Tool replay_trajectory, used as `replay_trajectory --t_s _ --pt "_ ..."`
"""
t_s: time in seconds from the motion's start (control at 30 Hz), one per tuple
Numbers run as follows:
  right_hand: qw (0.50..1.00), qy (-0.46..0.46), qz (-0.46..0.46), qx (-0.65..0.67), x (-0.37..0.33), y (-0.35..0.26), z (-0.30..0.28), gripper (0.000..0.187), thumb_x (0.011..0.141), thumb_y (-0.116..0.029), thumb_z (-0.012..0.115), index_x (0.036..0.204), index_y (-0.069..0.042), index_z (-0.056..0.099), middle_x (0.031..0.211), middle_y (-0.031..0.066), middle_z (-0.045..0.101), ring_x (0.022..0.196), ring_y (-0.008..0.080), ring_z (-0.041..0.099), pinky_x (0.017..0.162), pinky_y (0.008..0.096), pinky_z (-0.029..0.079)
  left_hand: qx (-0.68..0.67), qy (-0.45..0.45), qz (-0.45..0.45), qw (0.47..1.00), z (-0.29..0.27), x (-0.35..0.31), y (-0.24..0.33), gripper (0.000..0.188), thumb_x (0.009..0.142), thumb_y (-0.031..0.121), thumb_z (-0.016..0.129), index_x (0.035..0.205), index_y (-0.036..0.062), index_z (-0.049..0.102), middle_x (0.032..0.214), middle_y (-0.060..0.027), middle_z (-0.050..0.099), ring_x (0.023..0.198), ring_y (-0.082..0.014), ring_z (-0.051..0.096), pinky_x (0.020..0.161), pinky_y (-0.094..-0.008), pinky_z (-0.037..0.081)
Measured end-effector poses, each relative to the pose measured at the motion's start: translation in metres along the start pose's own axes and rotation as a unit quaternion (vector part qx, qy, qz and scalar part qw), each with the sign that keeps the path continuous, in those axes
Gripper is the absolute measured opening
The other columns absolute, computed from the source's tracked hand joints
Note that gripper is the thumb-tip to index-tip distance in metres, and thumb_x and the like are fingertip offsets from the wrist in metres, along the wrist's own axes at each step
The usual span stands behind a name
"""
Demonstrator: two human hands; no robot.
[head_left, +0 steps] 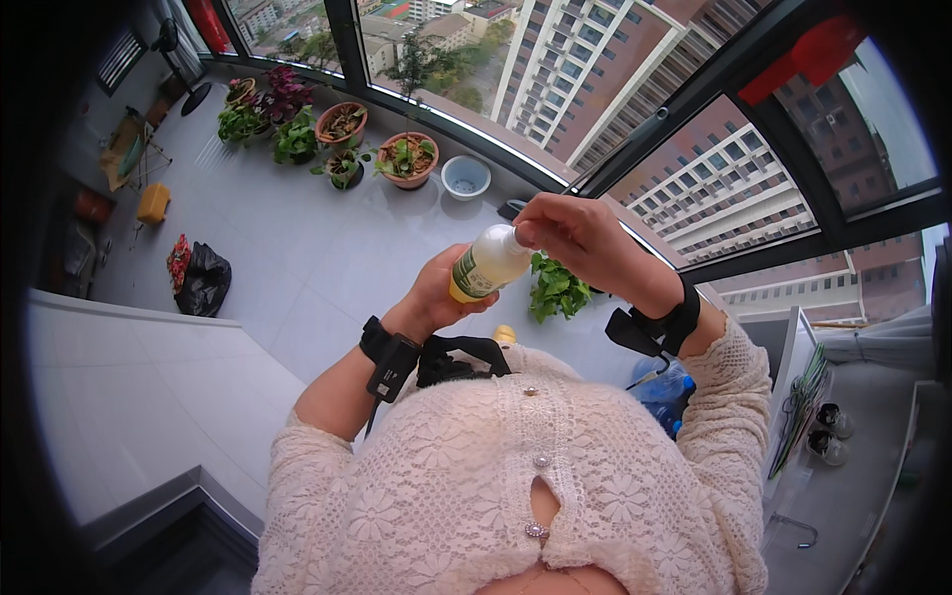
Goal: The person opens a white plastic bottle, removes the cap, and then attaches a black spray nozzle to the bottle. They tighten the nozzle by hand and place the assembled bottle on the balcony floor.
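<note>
My left hand (432,288) is wrapped round a small plastic bottle (493,260) with a whitish upper part, a green label and yellow toward its base. The bottle is tilted, its neck pointing up and to the right. At that neck, my right hand (567,236) has its fingers pinched on the bottle's top. Those fingers hide whether a cap is there. Black straps with small boxes circle both wrists. Beyond the bottle, low by the window, a leafy green plant (558,289) shows partly behind my right hand.
Several potted plants (407,159) line the window at the far left, beside a pale blue basin (466,178). A black plastic bag (204,281) and a yellow container (154,203) lie on the tiled floor. Blue-capped plastic bottles (666,392) stand below my right forearm. A white cabinet (149,367) is at left.
</note>
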State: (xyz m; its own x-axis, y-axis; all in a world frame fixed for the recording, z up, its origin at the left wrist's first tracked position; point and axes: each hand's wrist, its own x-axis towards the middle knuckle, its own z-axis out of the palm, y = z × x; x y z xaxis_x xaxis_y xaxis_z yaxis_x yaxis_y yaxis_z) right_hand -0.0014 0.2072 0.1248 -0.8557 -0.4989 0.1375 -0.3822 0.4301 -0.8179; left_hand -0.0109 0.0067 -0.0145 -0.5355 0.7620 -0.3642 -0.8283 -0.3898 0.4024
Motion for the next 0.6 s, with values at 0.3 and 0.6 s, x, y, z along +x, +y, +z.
replay_trajectory --t_s 0.3,0.6 --pt "0.978 -0.028 0.110 0.178 0.007 0.008 0.004 0.019 0.096 -0.018 0.053 0.087 -0.003 0.056 0.066 -0.0011 0.056 0.055 0.0044 0.048 0.050 0.0206 0.039 -0.003 -0.025 -0.002 1.000 -0.004 0.002 0.003 0.041 0.096 0.041 0.036 0.109 0.0069 0.054 0.088 -0.0121 0.062 0.070 -0.0226 0.063 0.050 -0.0267 0.052" --pt "0.915 -0.058 0.146 0.371 0.011 0.012 0.003 0.018 0.099 -0.021 0.050 0.097 -0.005 0.057 0.068 -0.0027 0.053 0.052 0.0022 0.044 0.046 0.0154 0.033 -0.006 -0.072 0.001 0.997 -0.001 -0.002 0.007 0.043 0.096 0.043 0.035 0.107 0.0061 0.055 0.083 -0.0121 0.063 0.066 -0.0226 0.063 0.043 -0.0248 0.046"
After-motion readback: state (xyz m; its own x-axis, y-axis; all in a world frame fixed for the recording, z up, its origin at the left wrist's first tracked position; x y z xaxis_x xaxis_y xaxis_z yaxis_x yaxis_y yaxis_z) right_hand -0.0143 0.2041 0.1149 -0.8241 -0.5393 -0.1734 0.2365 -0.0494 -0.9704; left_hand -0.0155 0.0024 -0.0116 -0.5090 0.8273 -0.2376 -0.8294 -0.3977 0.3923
